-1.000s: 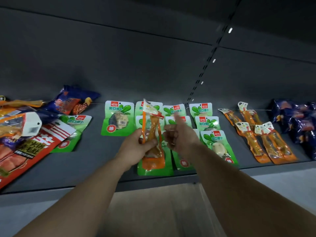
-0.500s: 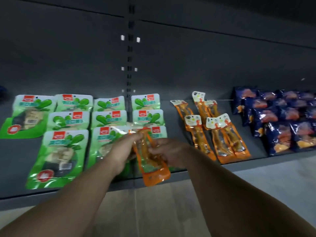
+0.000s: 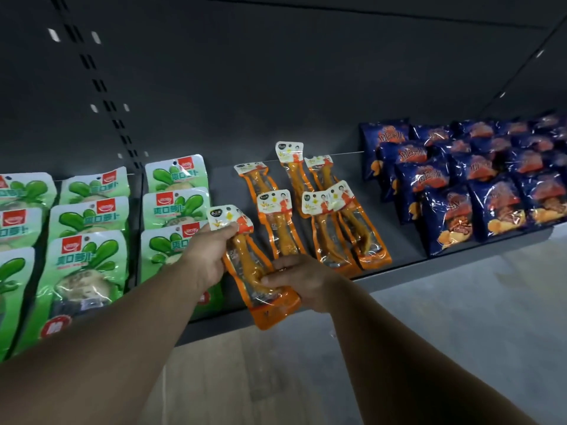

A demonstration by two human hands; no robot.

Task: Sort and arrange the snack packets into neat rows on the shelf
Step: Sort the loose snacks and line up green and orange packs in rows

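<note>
A long orange snack packet (image 3: pixel 245 262) with a white header is held between both hands over the front of the dark grey shelf (image 3: pixel 408 259). My left hand (image 3: pixel 211 256) pinches its top end by the header. My right hand (image 3: pixel 300 277) grips its lower end, thumb on the clear film. It lies just left of several matching orange packets (image 3: pixel 334 228) laid in rows on the shelf. Its bottom end overhangs the shelf's front edge.
Green radish packets (image 3: pixel 89 219) lie in rows on the left part of the shelf. Blue snack bags (image 3: pixel 454 185) fill the right part. A slotted upright (image 3: pixel 101 87) runs up the back panel. Pale floor (image 3: pixel 460 317) lies below the shelf edge.
Both hands carried the orange packet to the right, from over the green packets to beside the orange rows. The packet tipped from upright to lying slanted. The view swung right.
</note>
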